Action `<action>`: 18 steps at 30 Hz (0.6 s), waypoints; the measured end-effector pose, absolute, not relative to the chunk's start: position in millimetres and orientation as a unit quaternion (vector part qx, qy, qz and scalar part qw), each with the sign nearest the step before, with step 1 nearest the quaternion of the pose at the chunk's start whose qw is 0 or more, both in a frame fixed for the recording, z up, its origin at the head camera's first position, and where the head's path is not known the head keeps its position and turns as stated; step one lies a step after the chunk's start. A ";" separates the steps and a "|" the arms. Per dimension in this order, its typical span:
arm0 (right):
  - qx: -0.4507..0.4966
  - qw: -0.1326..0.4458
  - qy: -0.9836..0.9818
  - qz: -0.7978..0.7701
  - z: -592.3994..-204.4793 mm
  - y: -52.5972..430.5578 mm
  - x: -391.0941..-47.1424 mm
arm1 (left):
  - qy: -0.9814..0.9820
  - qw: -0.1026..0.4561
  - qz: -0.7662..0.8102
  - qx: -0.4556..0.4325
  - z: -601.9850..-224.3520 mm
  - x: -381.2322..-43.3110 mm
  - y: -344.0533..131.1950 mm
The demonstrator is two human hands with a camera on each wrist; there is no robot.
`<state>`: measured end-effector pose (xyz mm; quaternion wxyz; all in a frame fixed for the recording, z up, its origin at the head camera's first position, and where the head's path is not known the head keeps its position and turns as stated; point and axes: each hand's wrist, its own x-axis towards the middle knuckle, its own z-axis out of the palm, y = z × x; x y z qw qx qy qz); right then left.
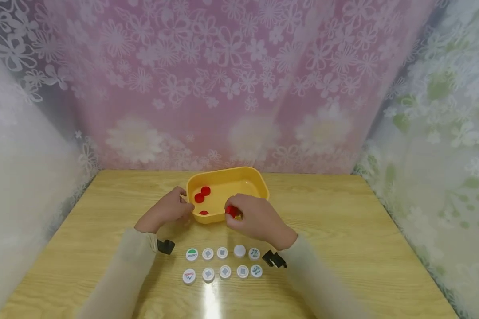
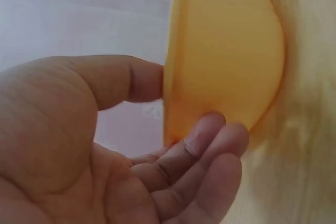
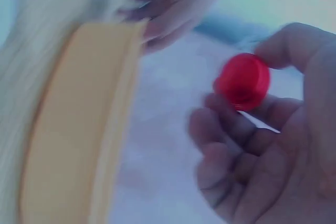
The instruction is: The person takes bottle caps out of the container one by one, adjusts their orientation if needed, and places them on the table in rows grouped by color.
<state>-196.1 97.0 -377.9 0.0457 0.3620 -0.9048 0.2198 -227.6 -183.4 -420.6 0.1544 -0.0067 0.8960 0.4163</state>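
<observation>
A yellow plastic basin (image 1: 239,173) stands toward the back of the table, with several red bottle caps (image 1: 205,191) lying inside. My left hand (image 1: 170,207) grips the basin's left end. In the left wrist view its thumb presses the rim (image 2: 169,51) while the fingers curl against the outer wall. Over the basin's front right rim, my right hand (image 1: 256,220) pinches one red bottle cap (image 3: 244,82) between thumb and fingers. The right wrist view shows this cap's hollow side, with the basin's wall (image 3: 79,124) a short way off.
Two rows of white bottle caps (image 1: 225,272) lie on the wooden table (image 1: 335,248) in front of the basin, between my forearms. Some carry printed labels. A pink flowered curtain (image 1: 231,88) hangs behind the table, and pale flowered cloth (image 1: 443,168) lines the right side.
</observation>
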 end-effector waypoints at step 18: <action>0.566 -0.081 -0.820 0.023 -411.4 25.6 -73.5 | 0.914 0.145 0.377 0.035 -408.6 -227.7 -181.9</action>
